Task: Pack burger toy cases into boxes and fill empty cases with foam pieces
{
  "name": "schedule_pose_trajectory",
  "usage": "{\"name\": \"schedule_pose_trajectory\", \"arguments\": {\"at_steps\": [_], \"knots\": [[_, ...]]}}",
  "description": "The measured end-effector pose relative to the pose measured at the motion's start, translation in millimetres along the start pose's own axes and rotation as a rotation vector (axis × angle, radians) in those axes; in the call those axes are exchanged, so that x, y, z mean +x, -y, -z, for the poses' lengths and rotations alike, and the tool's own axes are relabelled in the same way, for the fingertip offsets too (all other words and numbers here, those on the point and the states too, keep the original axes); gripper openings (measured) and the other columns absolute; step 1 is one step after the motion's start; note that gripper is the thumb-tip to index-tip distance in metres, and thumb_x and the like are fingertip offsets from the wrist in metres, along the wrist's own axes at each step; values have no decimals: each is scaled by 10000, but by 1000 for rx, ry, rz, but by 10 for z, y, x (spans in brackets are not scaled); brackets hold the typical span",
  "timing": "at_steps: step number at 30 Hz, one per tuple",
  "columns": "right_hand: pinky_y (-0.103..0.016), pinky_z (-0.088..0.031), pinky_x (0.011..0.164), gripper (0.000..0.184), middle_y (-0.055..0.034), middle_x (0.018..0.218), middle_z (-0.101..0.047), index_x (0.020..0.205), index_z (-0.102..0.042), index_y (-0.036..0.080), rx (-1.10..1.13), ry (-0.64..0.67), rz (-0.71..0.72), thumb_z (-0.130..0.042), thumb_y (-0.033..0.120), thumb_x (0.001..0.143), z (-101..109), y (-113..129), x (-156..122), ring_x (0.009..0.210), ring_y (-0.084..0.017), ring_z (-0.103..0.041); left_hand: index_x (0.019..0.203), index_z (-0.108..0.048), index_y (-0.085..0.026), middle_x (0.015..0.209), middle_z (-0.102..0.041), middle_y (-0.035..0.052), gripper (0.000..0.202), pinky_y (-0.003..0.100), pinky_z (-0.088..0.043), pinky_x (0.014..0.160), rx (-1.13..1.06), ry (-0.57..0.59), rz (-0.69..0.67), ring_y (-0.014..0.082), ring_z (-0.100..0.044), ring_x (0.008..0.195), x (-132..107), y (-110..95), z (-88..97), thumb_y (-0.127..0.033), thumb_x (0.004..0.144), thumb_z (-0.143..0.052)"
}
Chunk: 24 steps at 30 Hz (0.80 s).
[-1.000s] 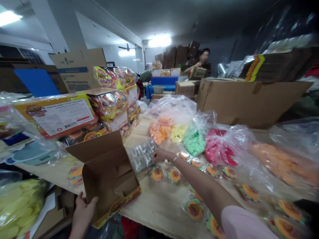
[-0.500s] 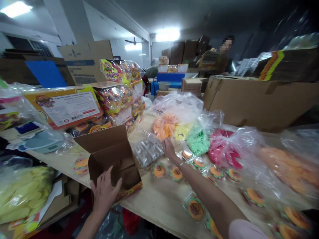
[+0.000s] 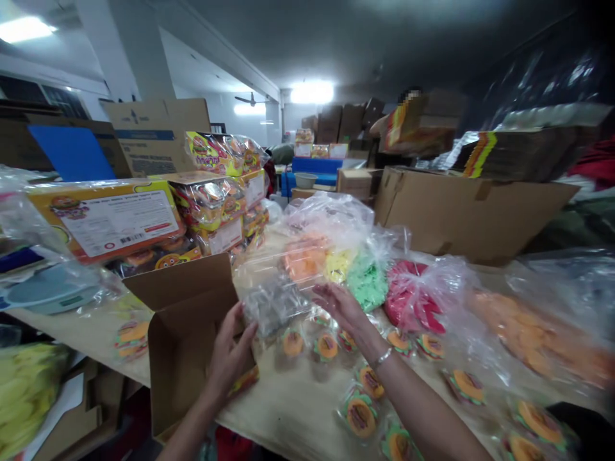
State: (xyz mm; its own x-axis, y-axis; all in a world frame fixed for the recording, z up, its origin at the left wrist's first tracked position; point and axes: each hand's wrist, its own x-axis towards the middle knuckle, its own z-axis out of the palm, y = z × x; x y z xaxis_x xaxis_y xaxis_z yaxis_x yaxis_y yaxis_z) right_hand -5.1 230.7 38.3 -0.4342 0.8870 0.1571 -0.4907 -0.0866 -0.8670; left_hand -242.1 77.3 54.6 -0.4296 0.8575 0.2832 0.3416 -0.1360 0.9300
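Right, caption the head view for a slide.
Left hand and right hand on either side of clear plastic, beside an open box, with burgers spread over the table.

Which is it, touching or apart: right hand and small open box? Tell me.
Apart. The head view shows the right hand to the right of the small open box, with clear plastic between them.

The cardboard box (image 3: pixel 180 349), brown inside and colour-printed outside, is open at the table (image 3: pixel 283 410) edge, lid flap (image 3: pixel 180 282) raised. Clear moulded plastic trays (image 3: pixel 273 302), blurred, count indeterminable, sit just right of it.
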Motion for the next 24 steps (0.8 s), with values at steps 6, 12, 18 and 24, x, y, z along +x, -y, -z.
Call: {"name": "schedule_pose_trajectory", "arguments": {"at_steps": [6,12,18,24], "knots": [[-383,-523,856,275,-44,928,-727,792,-676,203,147,-81,-124,-798,428,688,3,-15,-256,950,-210,-657,1309,-417,-189,1161,-647,112,729,355,-533,837,-390,33,102,224,-679,907,17,-241,-218,-497,721,-718],[-341,-522,792,298,-12,811,-701,752,-679,203,131,-110,-123,-808,455,658,-84,-154,-318,802,-176,-638,1257,-445,-176,860,-667,17,655,265,-541,673,-394,-76,139,136,-651,666,-94,-367,-210,-455,731,-717],[-384,-494,821,336,-59,933,-690,865,-660,209,-288,-309,170,-687,524,751,-140,65,-263,907,-227,-626,1245,-464,-168,836,-648,10,654,269,-545,643,-358,-98,165,142,-640,667,-143,-457,-121,-430,703,-720],[-366,-462,875,266,-71,1010,-679,1113,-633,213,-1080,239,522,-556,361,907,-392,740,-165,953,-218,-618,1245,-537,-175,842,-637,28,618,268,-523,600,-142,233,157,150,-596,676,-316,-517,-125,-432,709,-708]]}}
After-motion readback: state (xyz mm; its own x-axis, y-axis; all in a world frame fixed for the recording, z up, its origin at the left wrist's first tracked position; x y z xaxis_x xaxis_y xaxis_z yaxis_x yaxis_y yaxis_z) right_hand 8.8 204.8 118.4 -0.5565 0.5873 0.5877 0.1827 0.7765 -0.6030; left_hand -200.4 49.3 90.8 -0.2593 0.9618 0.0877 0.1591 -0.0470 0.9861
